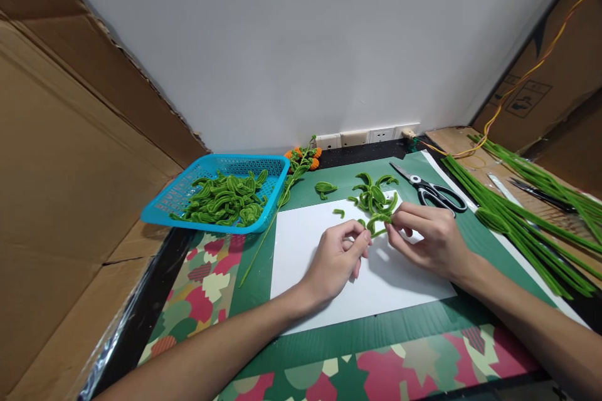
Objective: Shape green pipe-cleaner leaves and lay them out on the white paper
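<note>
My left hand (337,258) and my right hand (430,239) meet over a white sheet of paper (329,288). Both pinch a short green pipe cleaner piece (377,223) between thumb and fingers, the left at its near end, the right at its far end. Just beyond the fingertips lies a small pile of bent green pipe cleaner leaves (374,197). A single leaf (325,188) and a tiny green offcut (338,212) lie apart to the left of the pile.
A blue plastic basket (188,191) of green leaves sits at the left. Beside it lies a long green stem with orange flowers (301,163). Black scissors (433,191) lie right of the pile; a bundle of straight green pipe cleaners (527,225) fills the right. Cardboard walls flank both sides.
</note>
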### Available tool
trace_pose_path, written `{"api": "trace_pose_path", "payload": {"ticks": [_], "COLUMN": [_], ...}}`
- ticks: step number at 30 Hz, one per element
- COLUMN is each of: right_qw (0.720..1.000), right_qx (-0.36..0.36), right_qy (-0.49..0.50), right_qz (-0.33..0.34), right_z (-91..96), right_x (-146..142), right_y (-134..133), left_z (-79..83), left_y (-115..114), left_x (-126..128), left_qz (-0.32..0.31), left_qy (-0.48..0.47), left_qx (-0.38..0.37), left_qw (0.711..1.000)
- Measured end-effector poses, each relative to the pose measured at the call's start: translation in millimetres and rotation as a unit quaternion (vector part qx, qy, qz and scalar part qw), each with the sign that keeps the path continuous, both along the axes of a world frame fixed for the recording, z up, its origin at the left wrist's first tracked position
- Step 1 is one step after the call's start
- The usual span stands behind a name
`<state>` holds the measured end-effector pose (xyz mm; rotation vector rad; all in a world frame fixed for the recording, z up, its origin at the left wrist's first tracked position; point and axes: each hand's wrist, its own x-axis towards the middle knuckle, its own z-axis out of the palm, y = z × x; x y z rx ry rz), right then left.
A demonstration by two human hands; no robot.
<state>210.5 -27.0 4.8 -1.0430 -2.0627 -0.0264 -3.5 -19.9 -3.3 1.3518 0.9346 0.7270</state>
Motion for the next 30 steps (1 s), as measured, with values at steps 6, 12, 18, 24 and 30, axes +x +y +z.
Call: {"api": "trace_pose_path", "payload": {"ticks": [6,12,18,24,30], "right_qw": [0.999,0.999,0.997,0.996,0.983], "right_qx": [-0.025,-0.022,-0.041,-0.062,-0.135], "right_qy": [0.024,0.020,0.052,0.067,0.121], "right_qz": [0.027,0.031,0.045,0.019,0.045], "right_z": [-2.0,-7.0,-6.2,-3.3,-6.9], "right_x": [-1.5,-5.5,-6.4,-13.4,-11.6], "right_y": [-2.2,-2.8,-4.6,-4.0,0.2], "left_z": [1.5,-4.4,-7.3,-5.5,-7.7], "left_y": [-1.7,0.3,-1.2,-0.1,-1.2], "left_x": [0.4,1.8,0.3,-1.2,-0.1], "left_qz": [0.027,0.006,0.013,-0.016,-0.019], "left_qy": [-0.006,-0.049,-0.039,-0.041,-0.028], "left_qx": [0.021,-0.057,-0.018,-0.014,-0.015], "left_qw": [0.999,0.997,0.999,0.999,0.999]}}
